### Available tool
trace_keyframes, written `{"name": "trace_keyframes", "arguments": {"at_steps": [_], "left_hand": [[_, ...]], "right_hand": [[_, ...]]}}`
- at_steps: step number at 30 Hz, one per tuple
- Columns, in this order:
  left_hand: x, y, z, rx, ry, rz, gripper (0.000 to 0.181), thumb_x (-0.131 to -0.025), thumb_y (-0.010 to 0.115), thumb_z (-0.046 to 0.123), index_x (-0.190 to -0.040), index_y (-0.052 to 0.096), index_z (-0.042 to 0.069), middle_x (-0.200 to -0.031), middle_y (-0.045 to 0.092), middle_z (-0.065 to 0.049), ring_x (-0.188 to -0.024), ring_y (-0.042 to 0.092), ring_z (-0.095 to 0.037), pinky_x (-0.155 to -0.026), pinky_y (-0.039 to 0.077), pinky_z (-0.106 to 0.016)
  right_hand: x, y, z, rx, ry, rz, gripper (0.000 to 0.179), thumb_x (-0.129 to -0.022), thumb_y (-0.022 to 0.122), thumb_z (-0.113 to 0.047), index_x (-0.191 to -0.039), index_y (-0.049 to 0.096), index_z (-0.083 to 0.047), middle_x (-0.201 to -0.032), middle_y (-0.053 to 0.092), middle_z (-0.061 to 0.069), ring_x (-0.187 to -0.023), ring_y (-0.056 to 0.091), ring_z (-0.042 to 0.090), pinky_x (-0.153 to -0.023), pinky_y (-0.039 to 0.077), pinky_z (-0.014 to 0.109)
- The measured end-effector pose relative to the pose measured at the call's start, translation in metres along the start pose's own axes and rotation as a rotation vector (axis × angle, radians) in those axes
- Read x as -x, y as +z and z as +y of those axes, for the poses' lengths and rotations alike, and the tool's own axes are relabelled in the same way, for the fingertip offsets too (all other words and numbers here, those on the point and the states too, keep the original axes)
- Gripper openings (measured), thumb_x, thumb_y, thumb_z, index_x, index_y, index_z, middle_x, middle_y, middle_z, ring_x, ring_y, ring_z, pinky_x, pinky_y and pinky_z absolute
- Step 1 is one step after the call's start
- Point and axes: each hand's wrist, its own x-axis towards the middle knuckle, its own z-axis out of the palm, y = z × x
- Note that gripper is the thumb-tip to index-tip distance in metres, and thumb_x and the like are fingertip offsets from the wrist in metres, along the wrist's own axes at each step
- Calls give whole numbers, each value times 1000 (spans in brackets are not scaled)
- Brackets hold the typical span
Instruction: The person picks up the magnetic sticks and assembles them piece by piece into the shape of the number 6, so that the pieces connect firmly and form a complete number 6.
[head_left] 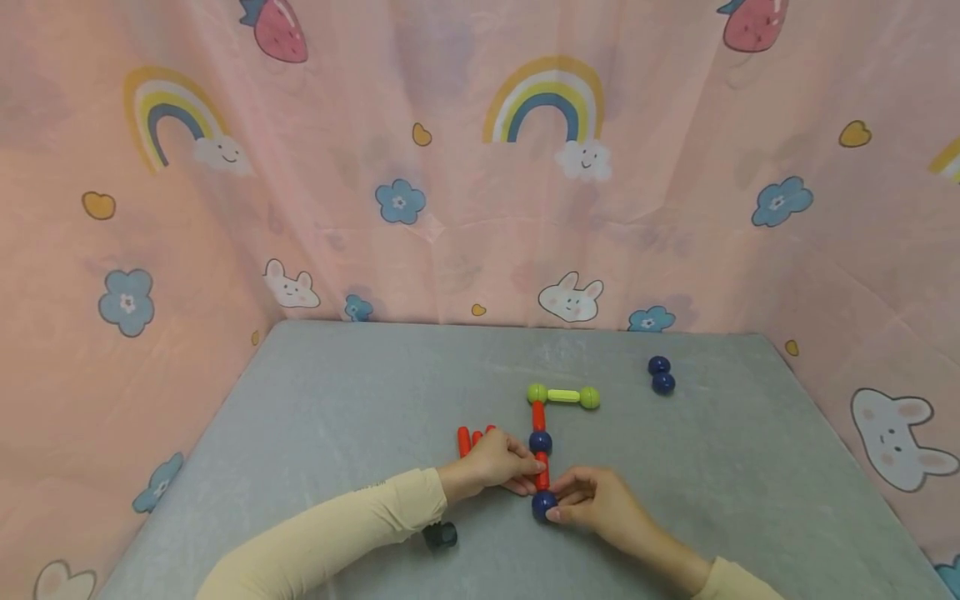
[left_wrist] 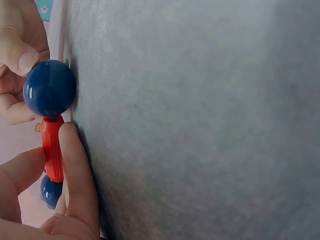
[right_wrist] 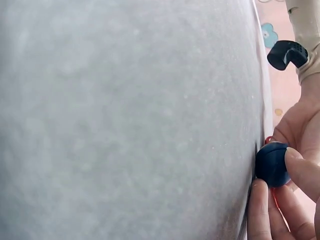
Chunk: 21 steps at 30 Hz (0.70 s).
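A chain of toy balls and rods lies on the grey table (head_left: 360, 375). From its far end run a green rod (head_left: 563, 396) between two green balls, a red rod (head_left: 538, 416), a dark blue ball (head_left: 540, 442), another red rod (head_left: 542, 482) and a near blue ball (head_left: 543, 506). My left hand (head_left: 491, 460) pinches that second red rod (left_wrist: 52, 145) between thumb and fingers. With thumb and fingertips, my right hand (head_left: 603, 504) grips the near blue ball (right_wrist: 272, 165), which meets the rod's end in the left wrist view.
Several loose red rods (head_left: 463, 440) lie just beyond my left hand, partly hidden by it. Two more blue balls (head_left: 663, 383) sit together at the back right. A pink patterned curtain (head_left: 465, 250) surrounds the table's back and sides. A black wrist camera (head_left: 440, 535) shows below my left sleeve.
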Motion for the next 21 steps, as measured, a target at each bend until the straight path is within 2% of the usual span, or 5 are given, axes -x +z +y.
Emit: {"name": "trace_keyframes", "arguments": {"at_steps": [11,21], "left_hand": [[1,0,1,-2,2,11,12,-88,73,9,-88,76,-2,-77,75,-22,-57,67,-10,-59,61,-29],[0,0,-1,-9,6,2,13,-88,73,10,-88,76,-2,-77,75,-20,-56,67,-9,-58,60,-28]], "right_hand": [[-3,0,2,-23,-29,-12,38,-77,85,-21,-103,68,2,-99,73,14,-82,70,12,-68,57,21],[-3,-1,2,-52,-15,-30,39,-78,84,-20,-104,67,3,-99,73,14,-82,70,12,-69,57,21]]}}
